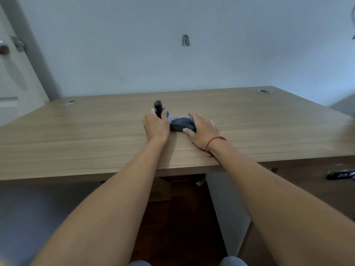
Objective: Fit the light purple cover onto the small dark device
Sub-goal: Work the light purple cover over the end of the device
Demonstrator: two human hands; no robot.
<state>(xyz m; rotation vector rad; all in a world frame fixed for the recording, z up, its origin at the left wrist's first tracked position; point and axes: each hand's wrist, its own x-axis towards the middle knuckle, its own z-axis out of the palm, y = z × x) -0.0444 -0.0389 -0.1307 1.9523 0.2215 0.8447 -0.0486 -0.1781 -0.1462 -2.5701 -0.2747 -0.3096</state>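
My left hand [156, 125] is closed around a small dark device [159, 107] that sticks up above my fingers, at the middle of the wooden desk [76, 135]. A sliver of the light purple cover [170, 118] shows just right of that hand, mostly hidden; I cannot tell whether it is held or lying on the desk. My right hand [201, 131] rests over a dark computer mouse [181, 125], thumb against its near side and fingers over the top.
Two round cable grommets sit at the desk's far corners, one on the left [68, 102] and one on the right [264, 91]. A wall stands behind the desk and a door [11, 73] to the left. A dark object [341, 175] lies low at the right.
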